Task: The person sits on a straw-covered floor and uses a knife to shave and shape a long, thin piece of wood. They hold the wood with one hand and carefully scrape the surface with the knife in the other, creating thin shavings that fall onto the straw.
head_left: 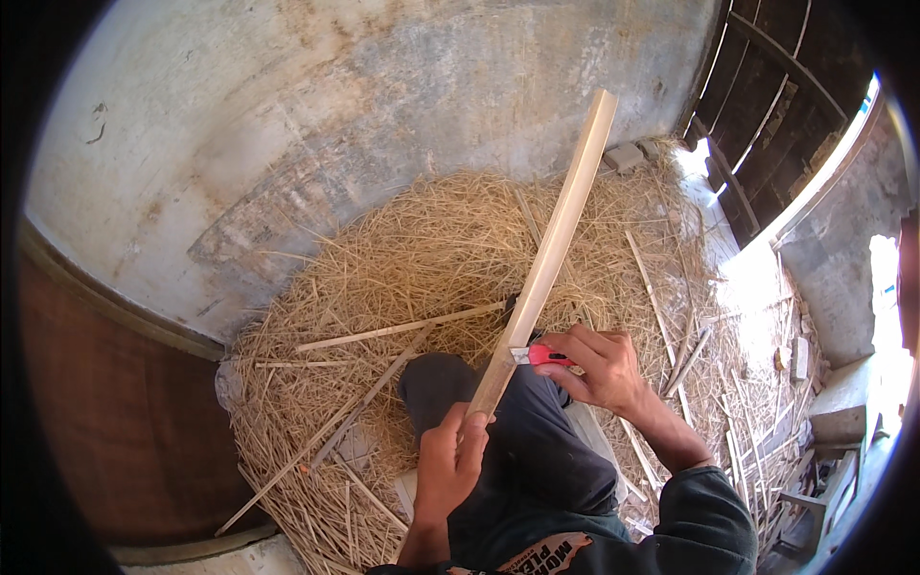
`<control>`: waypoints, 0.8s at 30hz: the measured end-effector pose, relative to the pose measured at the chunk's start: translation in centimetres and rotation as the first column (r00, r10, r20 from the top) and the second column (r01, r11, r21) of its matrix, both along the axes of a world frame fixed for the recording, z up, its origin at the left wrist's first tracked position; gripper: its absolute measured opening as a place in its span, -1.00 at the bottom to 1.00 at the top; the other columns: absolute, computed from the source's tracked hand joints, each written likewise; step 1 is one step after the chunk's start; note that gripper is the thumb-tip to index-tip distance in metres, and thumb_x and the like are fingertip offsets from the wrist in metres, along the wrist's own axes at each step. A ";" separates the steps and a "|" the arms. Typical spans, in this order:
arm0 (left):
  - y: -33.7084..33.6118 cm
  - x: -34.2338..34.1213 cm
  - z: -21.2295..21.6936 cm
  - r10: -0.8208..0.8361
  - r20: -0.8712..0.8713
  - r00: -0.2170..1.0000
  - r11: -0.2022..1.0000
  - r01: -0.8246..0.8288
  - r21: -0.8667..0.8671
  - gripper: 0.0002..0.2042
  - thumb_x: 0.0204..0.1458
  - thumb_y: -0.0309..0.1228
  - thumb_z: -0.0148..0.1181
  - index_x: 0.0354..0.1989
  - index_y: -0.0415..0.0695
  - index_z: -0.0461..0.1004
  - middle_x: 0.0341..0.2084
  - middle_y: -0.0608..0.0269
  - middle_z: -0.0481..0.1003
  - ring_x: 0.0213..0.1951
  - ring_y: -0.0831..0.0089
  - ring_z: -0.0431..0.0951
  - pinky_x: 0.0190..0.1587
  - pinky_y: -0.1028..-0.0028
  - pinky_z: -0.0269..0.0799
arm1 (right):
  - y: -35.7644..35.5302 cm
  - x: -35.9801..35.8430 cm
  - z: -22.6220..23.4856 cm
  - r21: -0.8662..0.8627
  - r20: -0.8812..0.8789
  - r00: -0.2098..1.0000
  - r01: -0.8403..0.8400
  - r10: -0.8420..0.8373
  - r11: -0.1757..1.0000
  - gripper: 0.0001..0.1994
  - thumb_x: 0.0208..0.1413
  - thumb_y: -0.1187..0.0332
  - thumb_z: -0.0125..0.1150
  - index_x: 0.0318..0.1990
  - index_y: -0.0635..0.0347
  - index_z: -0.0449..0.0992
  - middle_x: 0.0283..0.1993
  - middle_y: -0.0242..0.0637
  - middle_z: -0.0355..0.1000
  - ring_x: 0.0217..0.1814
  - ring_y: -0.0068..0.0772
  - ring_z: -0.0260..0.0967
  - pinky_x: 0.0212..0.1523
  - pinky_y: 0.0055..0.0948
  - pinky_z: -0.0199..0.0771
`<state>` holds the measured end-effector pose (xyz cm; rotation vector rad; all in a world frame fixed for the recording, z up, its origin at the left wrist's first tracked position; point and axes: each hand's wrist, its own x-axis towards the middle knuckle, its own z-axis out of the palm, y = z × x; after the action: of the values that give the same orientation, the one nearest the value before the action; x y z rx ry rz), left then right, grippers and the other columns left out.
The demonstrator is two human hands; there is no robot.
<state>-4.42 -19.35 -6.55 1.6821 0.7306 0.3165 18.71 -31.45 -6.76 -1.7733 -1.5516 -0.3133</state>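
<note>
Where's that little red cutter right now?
In the head view, just right of centre: the red cutter is in the right hand, its blade at the edge of the pale strip.

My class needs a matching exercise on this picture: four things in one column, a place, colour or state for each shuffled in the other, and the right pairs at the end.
Things
1. utility knife
2. long pale strip
3. straw
4. trousers

Places, colours, states
A. heaped beside the wall
B. dark cloth
C. held in the right hand
D. gripped near its lower end by the left hand

Pairs: 1-C, 2-D, 3-A, 4-B
</note>
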 end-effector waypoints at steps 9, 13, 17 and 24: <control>-0.4 -0.1 -0.8 0.056 0.041 0.998 0.997 -0.059 0.055 -0.73 0.43 -0.31 0.06 -0.18 -0.27 0.56 -0.66 0.26 0.42 -0.60 0.62 0.43 -0.51 0.53 0.32 | 0.7 -0.1 0.0 -0.023 -0.046 0.997 0.057 -0.058 0.998 -0.72 0.13 0.12 0.50 -0.08 -0.01 0.70 -0.41 -0.47 0.51 -0.57 -0.40 0.49 -0.59 -0.37 0.46; -0.4 -0.4 -1.1 0.065 0.022 0.998 0.997 -0.066 0.039 -0.71 0.43 -0.29 0.05 -0.21 -0.27 0.55 -0.66 0.27 0.42 -0.60 0.62 0.43 -0.51 0.52 0.32 | 0.8 -0.1 0.0 -0.004 -0.045 0.998 0.048 -0.048 0.999 -0.74 0.10 0.15 0.52 -0.11 0.01 0.71 -0.44 -0.46 0.51 -0.58 -0.40 0.48 -0.58 -0.38 0.45; -0.4 -0.7 -1.6 0.060 0.000 0.998 0.997 -0.060 0.041 -0.70 0.43 -0.28 0.05 -0.23 -0.27 0.55 -0.67 0.28 0.43 -0.60 0.63 0.43 -0.51 0.51 0.32 | 1.0 0.6 0.0 0.007 -0.033 0.998 0.060 -0.060 0.998 -0.76 0.09 0.16 0.53 -0.14 -0.01 0.72 -0.47 -0.47 0.50 -0.58 -0.41 0.47 -0.58 -0.39 0.45; -1.1 -1.4 -2.3 0.101 0.030 0.994 0.995 -0.101 -0.024 -0.68 0.44 -0.26 0.04 -0.28 -0.25 0.51 -0.67 0.37 0.38 -0.61 0.70 0.35 -0.53 0.57 0.20 | 1.3 1.7 0.6 -0.038 -0.045 0.997 0.068 -0.069 0.997 -0.78 0.12 0.14 0.51 -0.13 -0.08 0.72 -0.49 -0.50 0.47 -0.58 -0.42 0.47 -0.60 -0.39 0.42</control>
<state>-5.80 -20.45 -8.83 1.6185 0.7948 0.4035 20.39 -30.10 -6.16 -1.8520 -1.4745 -0.2769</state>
